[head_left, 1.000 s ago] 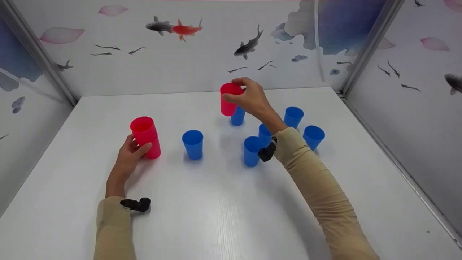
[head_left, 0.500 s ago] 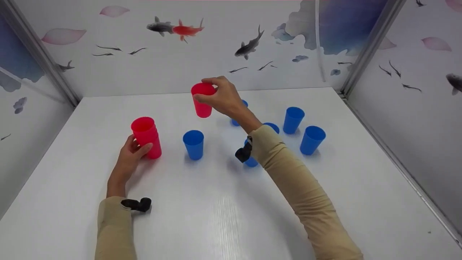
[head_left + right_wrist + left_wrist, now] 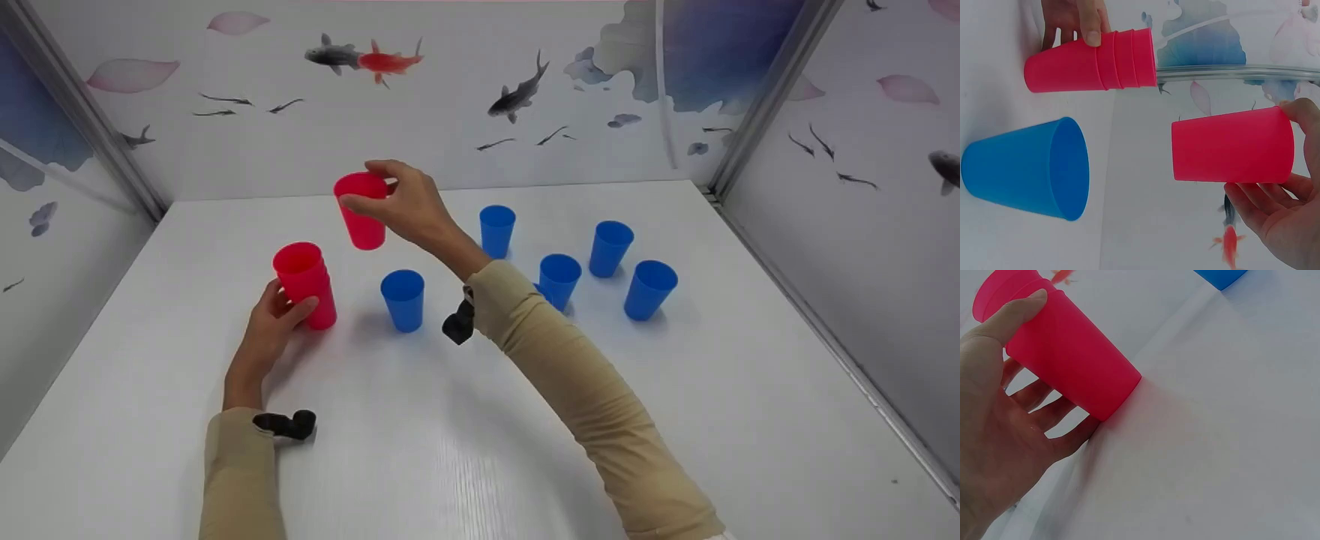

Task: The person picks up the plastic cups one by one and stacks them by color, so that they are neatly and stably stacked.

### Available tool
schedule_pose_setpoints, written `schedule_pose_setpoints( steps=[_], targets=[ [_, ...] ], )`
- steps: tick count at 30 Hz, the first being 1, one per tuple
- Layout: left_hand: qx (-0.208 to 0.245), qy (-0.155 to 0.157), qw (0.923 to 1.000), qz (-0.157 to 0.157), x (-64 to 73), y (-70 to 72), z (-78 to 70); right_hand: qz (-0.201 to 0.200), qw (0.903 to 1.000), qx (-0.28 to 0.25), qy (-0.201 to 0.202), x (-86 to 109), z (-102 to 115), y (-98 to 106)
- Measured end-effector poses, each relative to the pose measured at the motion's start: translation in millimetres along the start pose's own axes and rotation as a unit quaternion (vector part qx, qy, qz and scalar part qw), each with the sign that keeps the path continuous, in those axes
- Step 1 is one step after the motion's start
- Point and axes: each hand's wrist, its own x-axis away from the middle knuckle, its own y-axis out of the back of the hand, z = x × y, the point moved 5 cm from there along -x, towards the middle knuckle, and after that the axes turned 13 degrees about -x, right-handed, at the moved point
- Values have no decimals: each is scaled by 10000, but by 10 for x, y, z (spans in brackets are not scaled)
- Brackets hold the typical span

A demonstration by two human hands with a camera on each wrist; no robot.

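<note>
My left hand holds a stack of nested red cups that stands upright on the white table; its thumb lies along the side of the stack in the left wrist view. Held up in the air by its rim, a single red cup is pinched between the thumb and fingers of my right hand. This cup is upright, above and to the right of the stack, apart from it. Close to both, a blue cup stands mouth up on the table, also in the right wrist view.
Several more blue cups stand upright on the right half of the table, among them one at the back and one at the far right. One is mostly hidden behind my right sleeve. Printed walls enclose the table.
My right hand has carried the red cup leftward, from over the blue cups at the back to near the red stack. The left hand and its stack have stayed in place.
</note>
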Motion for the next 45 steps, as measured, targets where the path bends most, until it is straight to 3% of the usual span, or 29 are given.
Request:
schedule_pose_setpoints(
  steps=[19,24,31,38,45],
  targets=[
    [-105,-27,9999,-31,-27,13,12,175,9994,-295,-51,-58,122,-631],
    [37,-96,9999,-6,-25,14,-9,348,9988,-325,-72,-43,101,-776],
    [79,48,9999,49,-39,3,-4,512,9984,-110,-217,-8,-17,-928],
    [-12,-74,10000,17,-23,1,-13,652,9962,161,-559,59,-189,-961],
    [-50,-45,10000,-5,5,12,-12,687,9962,40,-527,129,-297,-779]
  ],
)
